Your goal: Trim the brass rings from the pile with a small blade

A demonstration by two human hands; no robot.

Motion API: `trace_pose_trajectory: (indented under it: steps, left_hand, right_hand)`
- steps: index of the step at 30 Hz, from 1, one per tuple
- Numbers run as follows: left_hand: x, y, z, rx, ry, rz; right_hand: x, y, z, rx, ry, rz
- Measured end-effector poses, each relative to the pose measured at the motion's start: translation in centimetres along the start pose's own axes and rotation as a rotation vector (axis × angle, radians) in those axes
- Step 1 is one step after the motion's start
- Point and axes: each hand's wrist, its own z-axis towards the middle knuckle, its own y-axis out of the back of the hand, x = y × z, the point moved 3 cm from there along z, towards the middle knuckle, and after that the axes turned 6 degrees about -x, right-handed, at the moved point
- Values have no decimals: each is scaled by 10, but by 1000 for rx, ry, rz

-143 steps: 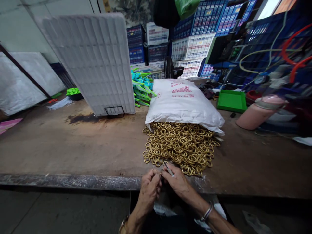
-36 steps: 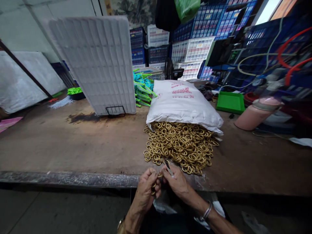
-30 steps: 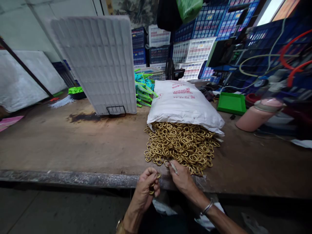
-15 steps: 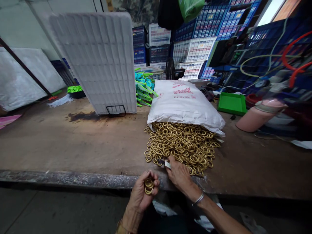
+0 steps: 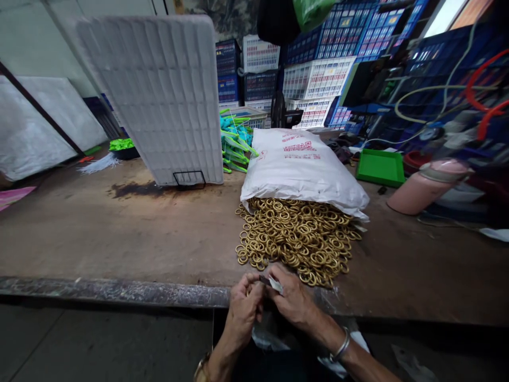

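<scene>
My left hand [image 5: 243,310] is closed at the table's front edge, its fingertips meeting a small knife-like tool [image 5: 275,285] with a dark tip and a white handle. That tool is gripped in my right hand [image 5: 293,298], which wears a metal bangle. A bit of gold shows between the left fingers; the rings in that palm are mostly hidden by the fingers. Just beyond both hands lies a heap of gold-coloured rings [image 5: 298,233], spilling from the mouth of a white sack [image 5: 298,164] with red print.
Left of the sack, a white ribbed panel [image 5: 159,101] stands in a black wire holder. Green and turquoise hangers [image 5: 234,140] lie behind it. To the right are a green tray [image 5: 380,167] and a pink bottle [image 5: 427,185]. Stacked crates [image 5: 318,79] fill the back.
My left hand has turned over and moved up and right to meet the tool, hiding the rings that showed in its palm. My right hand has shifted slightly down and right.
</scene>
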Motion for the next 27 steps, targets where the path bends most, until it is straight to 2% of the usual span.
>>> trace_pose_trajectory:
  steps: [4, 10, 16, 19, 24, 27]
  left_hand:
    - [-3, 1, -1, 8, -35, 110]
    - [-6, 2, -1, -71, -27, 86]
    - [-17, -5, -4, -66, -181, 134]
    - [-18, -5, -5, -44, -190, 132]
    - [-9, 0, -2, -39, -39, 132]
    - [-4, 0, 0, -6, -17, 123]
  right_hand:
    - [4, 0, 2, 16, -24, 103]
    - [-5, -6, 4, 15, -201, 433]
    - [-13, -23, 1, 87, -321, 581]
    - [-13, -24, 3, 75, -361, 574]
    - [-8, -16, 7, 3, -337, 448]
    - [-7, -14, 8, -2, -309, 395]
